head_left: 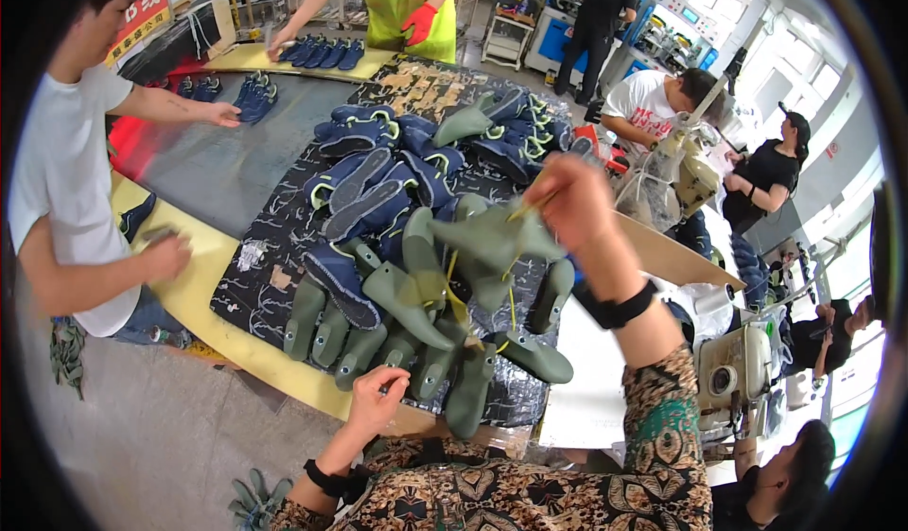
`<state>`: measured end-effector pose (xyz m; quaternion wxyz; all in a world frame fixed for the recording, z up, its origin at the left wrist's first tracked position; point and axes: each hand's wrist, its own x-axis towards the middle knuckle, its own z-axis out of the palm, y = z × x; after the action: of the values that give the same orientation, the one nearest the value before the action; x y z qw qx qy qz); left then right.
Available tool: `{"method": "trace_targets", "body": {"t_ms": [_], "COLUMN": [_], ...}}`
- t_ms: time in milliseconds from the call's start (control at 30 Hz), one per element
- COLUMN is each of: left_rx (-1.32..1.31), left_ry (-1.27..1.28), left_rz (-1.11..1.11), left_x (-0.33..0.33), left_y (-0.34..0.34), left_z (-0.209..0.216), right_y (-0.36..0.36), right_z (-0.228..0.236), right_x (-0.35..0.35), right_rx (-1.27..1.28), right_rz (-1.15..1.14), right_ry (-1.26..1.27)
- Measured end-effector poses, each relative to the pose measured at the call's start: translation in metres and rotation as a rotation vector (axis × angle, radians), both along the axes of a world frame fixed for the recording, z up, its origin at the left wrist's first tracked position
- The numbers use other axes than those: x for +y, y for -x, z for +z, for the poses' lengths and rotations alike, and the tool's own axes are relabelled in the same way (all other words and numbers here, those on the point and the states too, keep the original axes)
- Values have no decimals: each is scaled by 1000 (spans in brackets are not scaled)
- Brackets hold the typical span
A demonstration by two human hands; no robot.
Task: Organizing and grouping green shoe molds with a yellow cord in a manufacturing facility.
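Observation:
My right hand (pixel 575 208), blurred by motion, is raised above the pile with its fingers closed on a yellow cord (pixel 512 290). Beside its fingers hangs a blurred green shoe last (pixel 492 238), with the cord looping down over other lasts. Low in front of me, my left hand (pixel 380 396) has its fingers pinched together at the near edge of the lasts; what they hold, if anything, is too small to make out. Several green shoe lasts (pixel 470 389) lie around it, heels toward the middle. Navy shoes with pale green trim (pixel 369 209) are heaped behind them.
A dark patterned sheet (pixel 251 290) covers the table, bordered by a yellow curved edge (pixel 203 295). Two people work across and at the left, near a grey belt (pixel 213 167) carrying shoes. A white board (pixel 591 389) and a sewing machine (pixel 733 370) stand at right. More lasts (pixel 257 498) lie on the floor.

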<state>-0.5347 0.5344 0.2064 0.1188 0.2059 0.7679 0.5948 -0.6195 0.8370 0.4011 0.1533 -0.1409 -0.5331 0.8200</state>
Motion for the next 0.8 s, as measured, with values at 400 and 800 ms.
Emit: {"method": "trace_targets", "body": {"t_ms": [400, 800], "left_rx": [-103, 44], "left_ry": [-191, -56], "left_rz": [175, -34], "left_x": [-10, 8], "left_y": [34, 54], "left_z": [-43, 1], "right_y": [5, -30], "right_z": [-12, 35], "right_x": [-3, 13], "right_rx": [-280, -21], "right_rz": [-50, 33], "right_ry": [-198, -321]}}
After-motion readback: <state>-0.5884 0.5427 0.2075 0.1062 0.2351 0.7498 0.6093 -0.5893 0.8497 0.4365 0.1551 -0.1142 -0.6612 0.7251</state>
